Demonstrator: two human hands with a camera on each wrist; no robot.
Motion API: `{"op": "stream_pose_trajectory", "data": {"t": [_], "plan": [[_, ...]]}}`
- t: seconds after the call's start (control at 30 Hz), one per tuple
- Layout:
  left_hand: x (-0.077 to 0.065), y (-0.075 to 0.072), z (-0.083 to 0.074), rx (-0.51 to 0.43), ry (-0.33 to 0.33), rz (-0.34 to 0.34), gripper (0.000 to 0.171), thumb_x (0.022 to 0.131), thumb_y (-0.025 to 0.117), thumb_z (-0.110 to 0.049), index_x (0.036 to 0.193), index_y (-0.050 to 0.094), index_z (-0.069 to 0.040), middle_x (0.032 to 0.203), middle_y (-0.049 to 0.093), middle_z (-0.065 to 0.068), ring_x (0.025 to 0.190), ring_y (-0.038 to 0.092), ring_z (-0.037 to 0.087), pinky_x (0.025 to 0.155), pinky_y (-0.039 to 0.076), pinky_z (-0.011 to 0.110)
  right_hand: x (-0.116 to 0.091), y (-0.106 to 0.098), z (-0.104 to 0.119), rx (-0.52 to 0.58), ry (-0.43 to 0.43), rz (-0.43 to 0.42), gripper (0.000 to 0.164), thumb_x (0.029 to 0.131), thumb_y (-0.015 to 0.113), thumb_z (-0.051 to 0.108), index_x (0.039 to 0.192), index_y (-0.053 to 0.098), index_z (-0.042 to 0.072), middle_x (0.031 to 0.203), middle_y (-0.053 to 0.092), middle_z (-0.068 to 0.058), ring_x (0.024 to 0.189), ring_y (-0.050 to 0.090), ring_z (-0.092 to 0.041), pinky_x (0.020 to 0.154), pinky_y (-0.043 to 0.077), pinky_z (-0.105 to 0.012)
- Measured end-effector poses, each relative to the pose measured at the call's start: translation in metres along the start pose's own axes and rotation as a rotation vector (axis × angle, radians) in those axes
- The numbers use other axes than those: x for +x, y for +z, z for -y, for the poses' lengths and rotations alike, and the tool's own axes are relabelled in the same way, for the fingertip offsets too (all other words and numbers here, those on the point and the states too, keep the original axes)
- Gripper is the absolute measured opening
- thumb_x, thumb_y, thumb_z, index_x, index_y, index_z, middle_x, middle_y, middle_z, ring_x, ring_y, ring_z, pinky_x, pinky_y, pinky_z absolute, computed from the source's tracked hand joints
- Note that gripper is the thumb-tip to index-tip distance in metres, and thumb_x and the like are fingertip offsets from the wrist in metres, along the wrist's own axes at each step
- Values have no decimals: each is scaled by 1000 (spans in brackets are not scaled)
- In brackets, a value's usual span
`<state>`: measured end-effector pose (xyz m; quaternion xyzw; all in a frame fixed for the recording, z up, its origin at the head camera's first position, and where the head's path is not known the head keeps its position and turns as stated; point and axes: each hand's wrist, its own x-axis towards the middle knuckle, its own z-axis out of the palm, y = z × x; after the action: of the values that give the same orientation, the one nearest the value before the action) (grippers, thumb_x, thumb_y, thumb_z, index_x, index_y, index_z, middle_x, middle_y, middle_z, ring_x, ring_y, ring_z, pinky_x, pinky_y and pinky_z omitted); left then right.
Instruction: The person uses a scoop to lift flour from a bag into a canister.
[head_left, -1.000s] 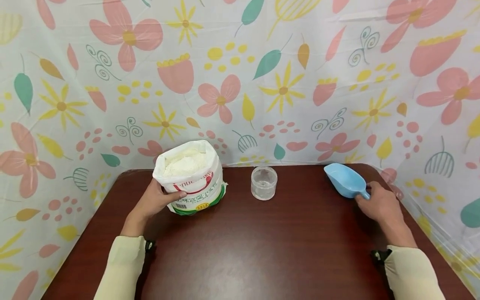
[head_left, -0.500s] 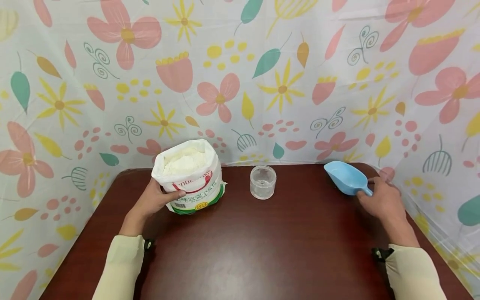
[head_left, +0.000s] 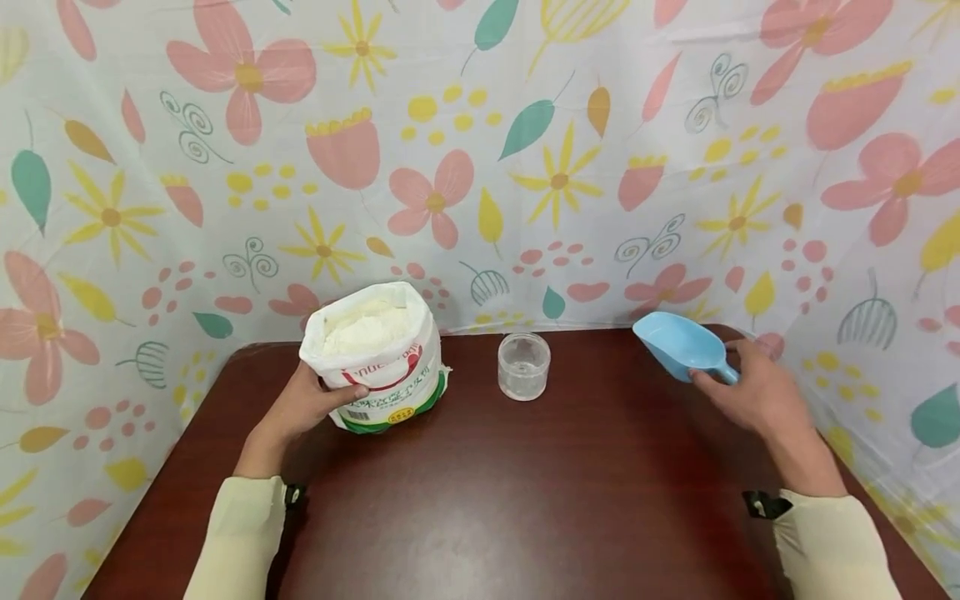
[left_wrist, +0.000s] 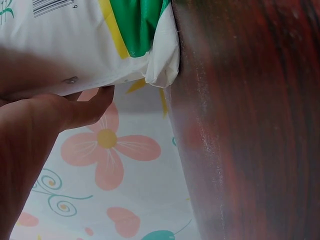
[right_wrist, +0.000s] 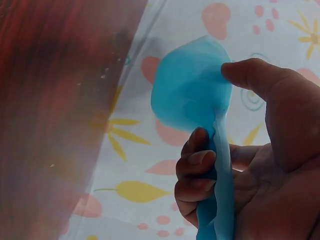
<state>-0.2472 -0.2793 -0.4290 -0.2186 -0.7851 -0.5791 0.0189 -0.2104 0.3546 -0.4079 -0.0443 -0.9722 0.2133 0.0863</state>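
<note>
An opened white bag of flour (head_left: 390, 375), with red and green print, stands at the table's back left, its top rolled down and white powder showing inside. My left hand (head_left: 303, 404) grips its near left side, thumb across the front; in the left wrist view that hand (left_wrist: 65, 112) lies along the bag's side. At the right, my right hand (head_left: 761, 396) holds a light blue scoop (head_left: 681, 343) by its handle. In the right wrist view the fingers (right_wrist: 200, 162) curl round the handle and the thumb touches the scoop's bowl. A small clear jar (head_left: 523, 367) stands between bag and scoop.
The dark red-brown wooden table (head_left: 480, 500) carries these things. A white curtain (head_left: 465, 275) with printed flowers hangs behind its back edge and along both sides. White specks of powder lie on the tabletop near the scoop in the right wrist view.
The right hand has lifted the scoop slightly and shifted it left, its thumb moving onto the scoop's bowl. The left hand keeps its hold on the bag; the jar stands in place.
</note>
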Motion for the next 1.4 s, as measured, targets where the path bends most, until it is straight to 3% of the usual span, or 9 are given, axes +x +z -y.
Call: {"op": "stream_pose_trajectory", "data": {"t": [0.17, 0.33, 0.57, 0.8, 0.93, 1.07, 1.4], "plan": [[6, 3, 2, -12, 45, 29, 96, 87, 85, 3, 162, 32, -23, 147, 57, 6, 130, 59, 23, 105, 51, 31, -2, -9, 6, -9, -51, -38, 85, 96, 74, 55, 140, 48, -13, 129, 58, -40, 104, 59, -55, 81, 50, -69], [-1, 2, 4, 6, 15, 26, 94, 85, 86, 4, 160, 34, -22, 142, 60, 5, 126, 62, 20, 103, 52, 29, -9, -4, 14, -18, -76, -49, 86, 95, 74, 57, 144, 50, -9, 129, 61, -39, 105, 61, -56, 80, 50, -68], [-6, 2, 4, 22, -24, 25, 92, 87, 87, -2, 160, 34, -22, 144, 59, 5, 128, 61, 20, 106, 51, 40, -17, 0, 31, -4, -126, -104, 79, 93, 78, 53, 145, 55, -2, 127, 64, -36, 100, 63, -52, 78, 50, -67], [-4, 1, 5, 12, -5, 24, 91, 88, 85, 0, 160, 34, -23, 144, 58, 5, 129, 60, 21, 106, 51, 37, -14, -9, 50, -12, -183, -153, 70, 92, 80, 53, 137, 64, 2, 124, 66, -29, 91, 64, -44, 68, 51, -64], [-1, 0, 5, -3, 4, 26, 90, 88, 84, 1, 159, 35, -24, 143, 59, 5, 129, 61, 23, 105, 52, 34, -12, -15, 60, -8, -202, -162, 66, 91, 80, 54, 133, 67, 4, 114, 70, -25, 85, 62, -38, 60, 49, -51], [-1, -1, 4, 5, -4, 26, 90, 88, 85, 0, 159, 35, -25, 144, 59, 3, 130, 60, 22, 105, 51, 32, -12, -17, 68, 4, -231, -169, 56, 90, 83, 49, 120, 70, 4, 90, 69, -16, 75, 58, -31, 58, 41, -39], [-2, -3, 2, 12, -17, 31, 92, 88, 85, -2, 160, 33, -27, 144, 58, 3, 130, 60, 22, 106, 51, 36, -15, -27, 102, 35, -314, -186, 45, 90, 85, 44, 106, 70, 4, 70, 60, -4, 64, 53, -24, 57, 37, -36]]}}
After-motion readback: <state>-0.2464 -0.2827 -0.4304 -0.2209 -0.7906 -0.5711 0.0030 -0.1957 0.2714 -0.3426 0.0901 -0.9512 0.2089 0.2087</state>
